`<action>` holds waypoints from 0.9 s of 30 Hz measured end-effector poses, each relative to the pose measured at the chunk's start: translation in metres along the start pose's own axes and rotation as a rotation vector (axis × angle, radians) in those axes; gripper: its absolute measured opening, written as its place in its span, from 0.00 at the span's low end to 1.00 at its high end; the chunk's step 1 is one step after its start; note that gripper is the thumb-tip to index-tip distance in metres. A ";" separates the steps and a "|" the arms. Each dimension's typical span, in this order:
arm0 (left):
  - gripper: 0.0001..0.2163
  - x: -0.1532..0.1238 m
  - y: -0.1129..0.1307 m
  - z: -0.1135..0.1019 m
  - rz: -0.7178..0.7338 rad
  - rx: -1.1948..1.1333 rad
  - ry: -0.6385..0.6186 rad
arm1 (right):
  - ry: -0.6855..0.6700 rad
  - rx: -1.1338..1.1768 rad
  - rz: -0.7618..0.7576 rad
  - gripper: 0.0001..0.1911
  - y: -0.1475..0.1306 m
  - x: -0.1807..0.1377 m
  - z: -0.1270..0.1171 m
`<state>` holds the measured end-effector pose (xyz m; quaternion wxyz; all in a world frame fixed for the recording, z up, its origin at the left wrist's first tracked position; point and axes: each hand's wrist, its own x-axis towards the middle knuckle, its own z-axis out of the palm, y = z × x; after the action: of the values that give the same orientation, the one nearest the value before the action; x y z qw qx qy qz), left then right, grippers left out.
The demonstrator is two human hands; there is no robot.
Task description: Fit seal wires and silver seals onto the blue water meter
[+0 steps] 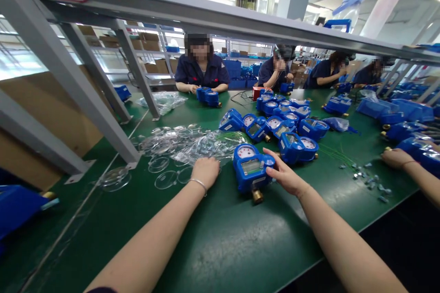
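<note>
A blue water meter [250, 168] with a white dial, a small screen and a brass fitting lies on the green table [220, 242] in front of me. My right hand [285, 175] rests against its right side, thumb and fingers touching the blue casing. My left hand [205, 170], with a thin bracelet on the wrist, is curled over a clear plastic bag [206, 144] just left of the meter; what its fingers grip is hidden. Round clear lenses [165, 178] lie scattered left of that hand.
Several more blue meters [285, 123] crowd the table behind. Small metal parts [369, 178] lie at the right, near another person's hand [395, 158]. Grey metal frame legs [85, 100] slant down at the left. Several co-workers in dark uniforms [201, 71] sit across the table.
</note>
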<state>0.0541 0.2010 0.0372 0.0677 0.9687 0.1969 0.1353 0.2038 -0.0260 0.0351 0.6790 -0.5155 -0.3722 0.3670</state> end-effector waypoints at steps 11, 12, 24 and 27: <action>0.13 -0.106 0.064 -0.061 -0.019 -0.439 0.200 | 0.389 -0.302 -0.078 0.17 0.014 -0.088 0.053; 0.12 -0.122 0.076 -0.058 0.015 -0.501 0.146 | 0.299 -0.185 -0.001 0.17 0.017 -0.097 0.066; 0.15 -0.169 0.126 0.008 0.390 -0.486 0.198 | 0.418 0.753 0.174 0.16 0.008 -0.096 0.100; 0.14 -0.179 0.128 0.009 0.462 -0.505 0.086 | 0.443 0.777 0.165 0.16 -0.001 -0.097 0.095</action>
<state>-0.0550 0.0118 0.0106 0.2646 0.9337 -0.0647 0.2325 0.0762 -0.0713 0.0423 0.8538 -0.3165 -0.0100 0.4132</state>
